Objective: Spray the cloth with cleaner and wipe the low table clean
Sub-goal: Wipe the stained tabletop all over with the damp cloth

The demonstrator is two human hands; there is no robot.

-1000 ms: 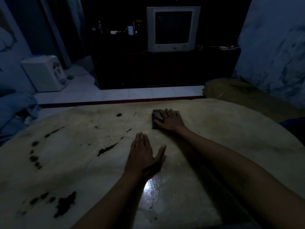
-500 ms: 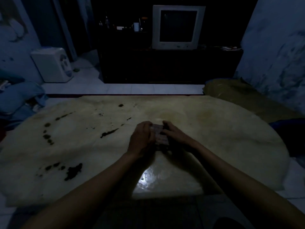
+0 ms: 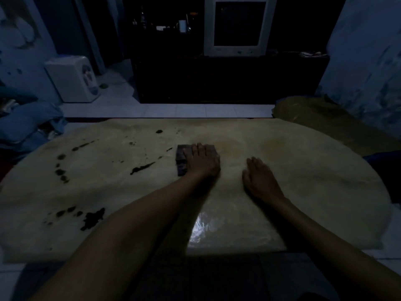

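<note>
A small dark folded cloth (image 3: 181,160) lies on the pale, oval top of the low table (image 3: 303,170), near its middle. My left hand (image 3: 201,160) presses flat on the cloth and covers most of it. My right hand (image 3: 260,181) rests palm down on the bare table just to the right, fingers apart, holding nothing. Dark stains (image 3: 142,167) mark the left half of the table, with a larger blot (image 3: 92,218) near the front left. No spray bottle is in view.
The room is dim. A dark cabinet (image 3: 227,81) with an old monitor (image 3: 237,27) stands behind the table. A white appliance (image 3: 73,79) sits on the floor at the back left, blue fabric (image 3: 28,122) at the left, an olive cushion (image 3: 325,118) at the right.
The cloth has passed from my right hand to my left; both hands met on it half a second ago. My right hand has moved off to the right onto the bare table.
</note>
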